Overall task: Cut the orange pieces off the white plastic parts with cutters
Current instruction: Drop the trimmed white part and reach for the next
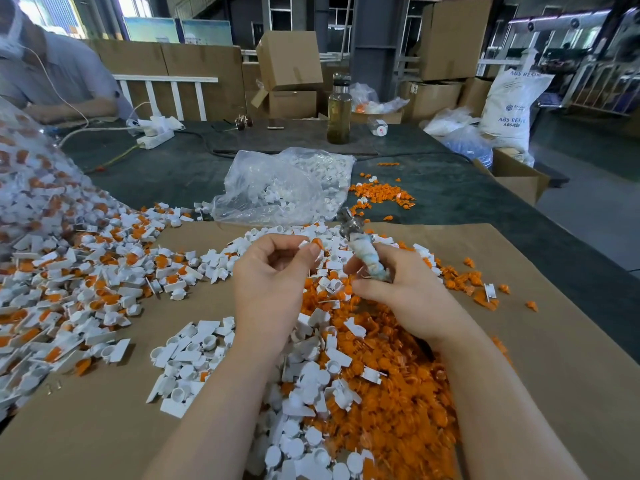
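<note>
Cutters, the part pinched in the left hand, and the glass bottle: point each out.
cutters (pixel 367 258): head view, on the wrapped handle.
white part with orange piece (pixel 316 242): head view, on its orange end.
glass bottle (pixel 338 114): head view, on its body.

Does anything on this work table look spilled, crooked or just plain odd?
Mostly it is a sorting mess: orange bits lie strewn over the dark cloth beyond the brown paper. The cutters in the right hand have handles wrapped in cloth or tape, which looks improvised. Behind, a cardboard box sits tilted on another.
</note>
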